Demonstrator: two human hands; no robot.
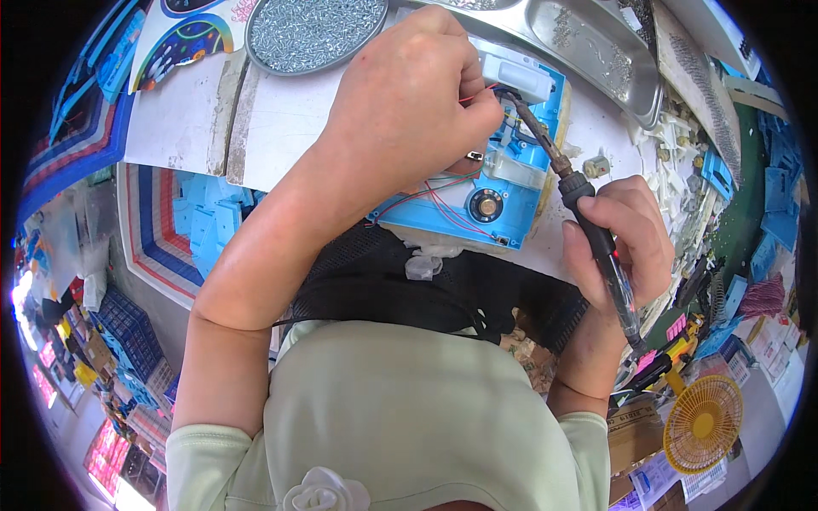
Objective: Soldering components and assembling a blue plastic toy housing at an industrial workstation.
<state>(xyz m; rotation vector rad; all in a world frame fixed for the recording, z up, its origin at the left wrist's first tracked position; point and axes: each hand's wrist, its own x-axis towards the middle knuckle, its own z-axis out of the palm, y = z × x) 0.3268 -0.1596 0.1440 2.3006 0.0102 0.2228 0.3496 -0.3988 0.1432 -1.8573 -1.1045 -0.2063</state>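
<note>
My right hand (635,234) grips a black-handled soldering iron (601,247), its metal shaft slanting up and left. The iron's tip reaches the wiring inside a light-blue plastic housing (434,220) on the table. Over the housing's left part, my left hand (417,89) is closed in a pinch on a thin red wire (468,100) close to that tip. The pinching fingertips are partly hidden by the hand itself. Red and green wires run to a round speaker (486,205) in the housing. A white plastic box (515,75) sits at its far side.
A round metal dish (317,34) of small screws stands at the far left, a metal tray (588,51) at the far right. Beside the housing lies a small metal cylinder (596,166). White plastic scraps (682,183) heap to the right. A yellow fan (703,423) stands lower right.
</note>
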